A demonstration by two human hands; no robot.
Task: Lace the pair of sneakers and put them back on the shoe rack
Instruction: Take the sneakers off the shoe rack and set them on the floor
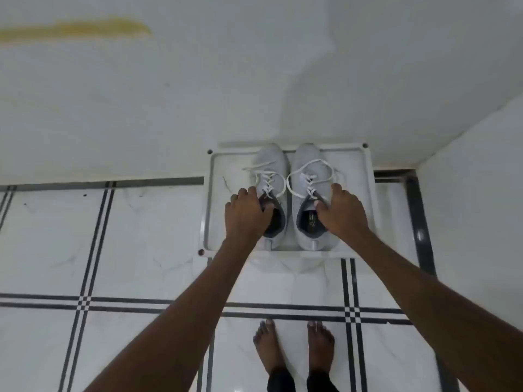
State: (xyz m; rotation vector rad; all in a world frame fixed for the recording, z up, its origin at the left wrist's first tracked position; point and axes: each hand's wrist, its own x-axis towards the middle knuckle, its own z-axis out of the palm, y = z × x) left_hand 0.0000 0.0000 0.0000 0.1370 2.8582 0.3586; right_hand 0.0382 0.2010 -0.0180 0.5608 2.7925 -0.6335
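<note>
Nearly done: both sneakers down on the rack tray

Observed from the head view, looking down past two outstretched arms.

- Shoe rack (368,193): a white tray-like top shelf set against the wall, near the room corner. Both sneakers sit on it side by side, close together, toes to the wall, heels toward the person. Long axes run straight away from the body.
- Left sneaker (270,165): the left hand (246,215) is on its collar, fingers (268,207) curled over the rim into the opening, holding the shoe at its outer side.
- Right sneaker (307,165): the right hand (343,212) grips its collar the same way from the outer side, thumb down at the inner edge.
- Laces (310,172): white, threaded through the eyelets on both shoes, tied off in loose loops that spill over the uppers.
- Bare feet (294,346) stand on the tiled floor well back from the rack, so the reach is long.

Judgement: lacing looks finished and placement is at its end. Each hand is equally near its own shoe; what remains seems to be letting go and drawing straight back along the shoe axis. Cannot tell whether the soles rest fully flat on the tray.
</note>
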